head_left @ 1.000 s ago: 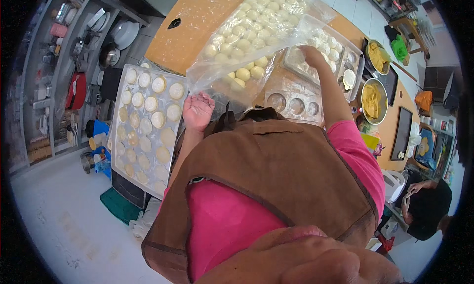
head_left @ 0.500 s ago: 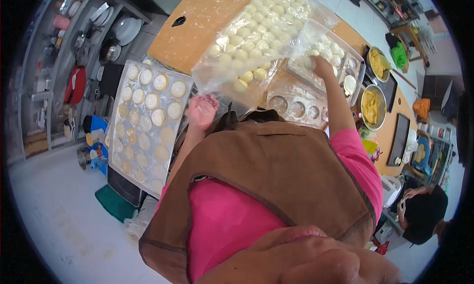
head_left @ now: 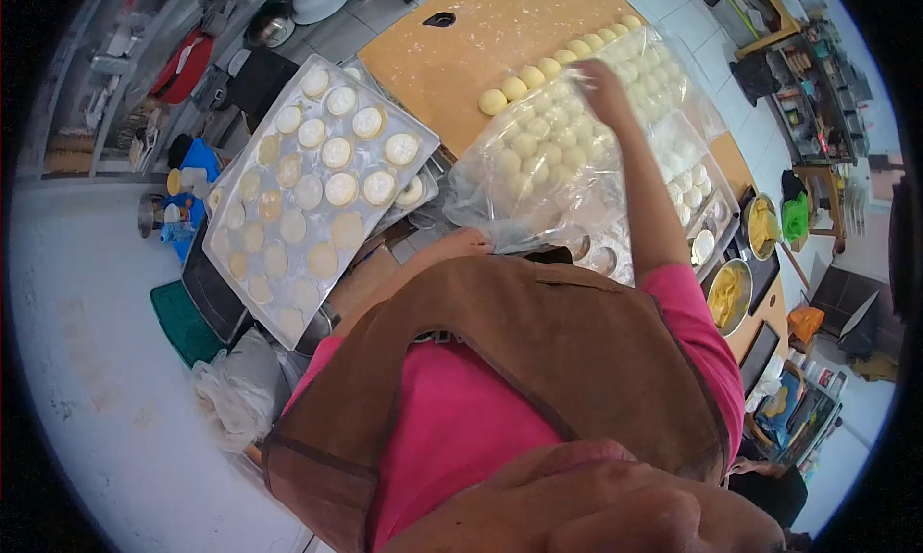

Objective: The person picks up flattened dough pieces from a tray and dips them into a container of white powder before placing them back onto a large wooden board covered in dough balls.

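Rows of pale yellow dough balls [head_left: 524, 147] lie on the wooden table under a clear plastic sheet [head_left: 461, 192]. Beyond the sheet's far edge, one row of dough balls [head_left: 548, 67] is uncovered. My right hand [head_left: 601, 87] reaches over the sheet to that row; its fingers are blurred, and I cannot tell whether they grip anything. Close to my apron, my left hand [head_left: 469, 241] is closed at the sheet's near edge, partly hidden. A metal tray [head_left: 317, 212] on the left carries flat dough rounds, several of them floured on top.
On the right, a floury tray [head_left: 678, 139] holds white dough pieces beside a mould with round hollows [head_left: 603, 260]. Two bowls of yellow filling [head_left: 728, 293] stand past it. Shelves [head_left: 106, 101] line the left wall. Another person [head_left: 769, 490] is at the lower right.
My right hand has moved from the floury tray to the far row of dough balls, which is now uncovered. My left hand stays by the sheet's near edge. The whole view has shifted.
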The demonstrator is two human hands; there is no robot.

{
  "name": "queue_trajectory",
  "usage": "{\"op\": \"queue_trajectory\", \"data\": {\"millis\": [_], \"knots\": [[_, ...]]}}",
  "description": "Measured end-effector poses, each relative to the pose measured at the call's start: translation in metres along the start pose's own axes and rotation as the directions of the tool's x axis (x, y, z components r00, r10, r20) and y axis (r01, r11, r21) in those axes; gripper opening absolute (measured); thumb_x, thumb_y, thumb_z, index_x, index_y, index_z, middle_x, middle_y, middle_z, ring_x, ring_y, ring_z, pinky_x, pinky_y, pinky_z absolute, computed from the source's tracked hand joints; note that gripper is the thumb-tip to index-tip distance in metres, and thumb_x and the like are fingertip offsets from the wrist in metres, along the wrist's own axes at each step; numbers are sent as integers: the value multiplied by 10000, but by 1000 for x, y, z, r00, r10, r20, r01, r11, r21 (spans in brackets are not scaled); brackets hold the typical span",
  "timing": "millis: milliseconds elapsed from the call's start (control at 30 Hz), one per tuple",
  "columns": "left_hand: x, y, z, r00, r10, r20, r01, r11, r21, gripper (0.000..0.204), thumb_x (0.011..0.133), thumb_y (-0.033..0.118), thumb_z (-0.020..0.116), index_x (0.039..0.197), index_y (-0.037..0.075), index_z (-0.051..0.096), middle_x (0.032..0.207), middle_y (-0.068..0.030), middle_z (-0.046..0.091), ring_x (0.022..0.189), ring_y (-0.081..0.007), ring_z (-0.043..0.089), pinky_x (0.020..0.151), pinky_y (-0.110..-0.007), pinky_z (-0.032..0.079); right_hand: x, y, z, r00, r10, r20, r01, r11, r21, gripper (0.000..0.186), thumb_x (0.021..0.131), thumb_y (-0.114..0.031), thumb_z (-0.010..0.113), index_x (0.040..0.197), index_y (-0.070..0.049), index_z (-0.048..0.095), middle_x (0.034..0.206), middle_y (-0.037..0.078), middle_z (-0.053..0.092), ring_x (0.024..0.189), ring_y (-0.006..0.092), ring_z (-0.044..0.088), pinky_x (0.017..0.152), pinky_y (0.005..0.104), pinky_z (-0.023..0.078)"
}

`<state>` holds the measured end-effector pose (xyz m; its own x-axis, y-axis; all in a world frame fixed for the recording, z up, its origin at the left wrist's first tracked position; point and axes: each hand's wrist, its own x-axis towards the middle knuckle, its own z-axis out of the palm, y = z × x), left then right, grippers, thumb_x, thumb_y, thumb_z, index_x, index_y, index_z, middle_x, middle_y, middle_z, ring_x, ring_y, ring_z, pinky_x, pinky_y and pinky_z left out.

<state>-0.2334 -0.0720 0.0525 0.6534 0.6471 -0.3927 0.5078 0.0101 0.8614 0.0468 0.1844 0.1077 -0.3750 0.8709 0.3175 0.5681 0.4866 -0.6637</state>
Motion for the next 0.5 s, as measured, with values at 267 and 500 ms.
{"op": "queue_trajectory", "data": {"millis": [267, 500], "knots": [[-2, -16, 16, 994, -99, -43, 102, 992, 70, 389, 838, 349, 545, 909, -22, 639, 891, -217, 634, 843, -365, 608, 768, -417, 470, 51, -36, 173, 788, 53, 613, 252, 881, -401, 348, 777, -106, 580, 1117, -173, 615, 1097, 88, 584, 992, 285, 605, 815, 382, 497], [13, -60, 33, 964, 267, -13, -251, 920, 300, 345, 870, 308, 520, 989, 1, 621, 969, -195, 606, 930, -382, 572, 790, -446, 463, 43, -31, 188, 812, 237, 533, 216, 726, -653, 270, 865, -205, 514, 1117, -180, 607, 1085, 59, 597, 967, 234, 635, 699, 390, 527]]}}
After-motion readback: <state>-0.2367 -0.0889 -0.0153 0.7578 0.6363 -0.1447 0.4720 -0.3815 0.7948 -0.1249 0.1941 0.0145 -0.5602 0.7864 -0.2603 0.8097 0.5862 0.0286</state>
